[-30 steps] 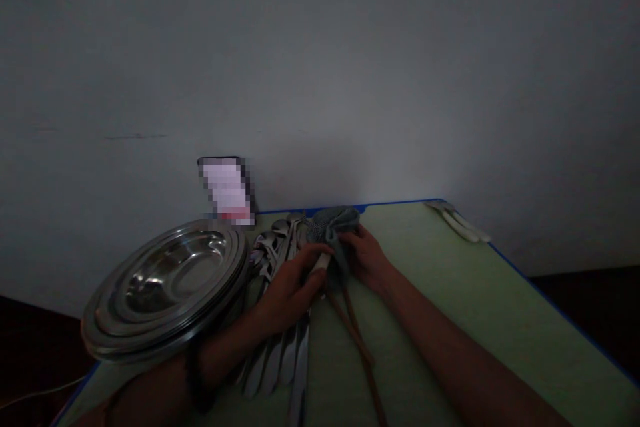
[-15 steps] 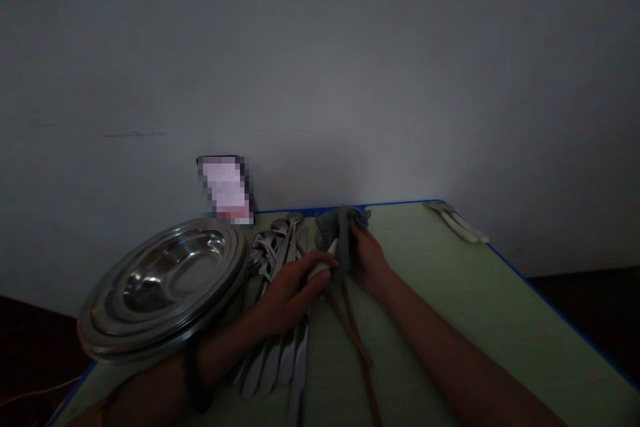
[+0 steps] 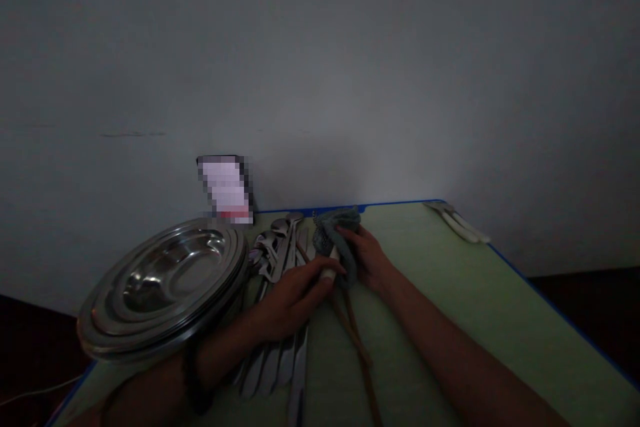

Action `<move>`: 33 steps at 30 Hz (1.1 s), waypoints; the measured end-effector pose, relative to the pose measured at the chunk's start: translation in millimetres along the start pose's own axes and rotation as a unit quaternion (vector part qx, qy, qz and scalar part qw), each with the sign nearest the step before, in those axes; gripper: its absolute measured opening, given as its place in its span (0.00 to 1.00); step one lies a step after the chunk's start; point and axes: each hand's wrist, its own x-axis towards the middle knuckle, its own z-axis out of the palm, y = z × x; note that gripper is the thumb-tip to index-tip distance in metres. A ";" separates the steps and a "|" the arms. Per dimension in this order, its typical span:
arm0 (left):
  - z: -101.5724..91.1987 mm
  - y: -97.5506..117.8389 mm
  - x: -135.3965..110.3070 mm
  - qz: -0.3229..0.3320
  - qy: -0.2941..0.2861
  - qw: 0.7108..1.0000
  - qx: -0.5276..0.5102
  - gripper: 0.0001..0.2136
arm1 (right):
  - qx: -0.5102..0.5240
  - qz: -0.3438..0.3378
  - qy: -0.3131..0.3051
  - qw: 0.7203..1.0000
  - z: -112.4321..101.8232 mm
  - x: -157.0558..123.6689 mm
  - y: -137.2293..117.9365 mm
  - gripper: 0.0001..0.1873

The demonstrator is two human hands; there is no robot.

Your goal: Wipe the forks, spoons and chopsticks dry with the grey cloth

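Observation:
In the middle of the table, my left hand [image 3: 295,297] is closed on a white handle [image 3: 331,265]. The far part of that utensil is hidden in a grey-blue knitted cloth [image 3: 340,225], so its kind does not show. My right hand [image 3: 374,261] grips the cloth from the right, its fingers partly covered by the folds. Beneath both hands, two brown wooden chopsticks [image 3: 369,383] lie crossed on the table. Several metal spoons and other flatware [image 3: 270,367] lie side by side under my left forearm and wrist.
A stack of round steel plates [image 3: 100,323] stands at the left of the green table [image 3: 450,300]. Against the grey wall leans a phone [image 3: 226,185] with a blurred screen. Two white-handled utensils [image 3: 465,228] lie at the far right corner, by the blue edge.
My left hand has shifted slightly right, with the white handle going deeper into the cloth. The cloth has changed its folds and now drapes over more to the left.

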 end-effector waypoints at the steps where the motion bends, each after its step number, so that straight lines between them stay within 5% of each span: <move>1: -0.5 -0.6 0.3 -0.002 0.001 1.000 -0.005 0.10 | 0.007 -0.005 0.007 1.000 0.5 0.1 0.8 0.13; 8: -2.2 -5.0 1.0 0.003 0.005 1.000 -0.014 0.09 | 0.018 -0.030 0.037 0.999 -0.4 5.2 9.6 0.10; 14: -5.5 -2.0 -0.9 0.038 0.013 0.999 -0.029 0.08 | 0.075 0.060 -0.006 0.995 -1.6 3.7 1.0 0.12; 23: -0.8 -12.0 -4.2 0.029 0.086 0.990 -0.112 0.08 | 0.086 0.085 -0.037 0.992 -3.6 4.3 -0.9 0.09; 33: 1.8 -11.1 -1.7 0.032 0.156 0.982 -0.102 0.07 | 0.117 0.031 0.051 0.991 -8.9 17.1 7.8 0.05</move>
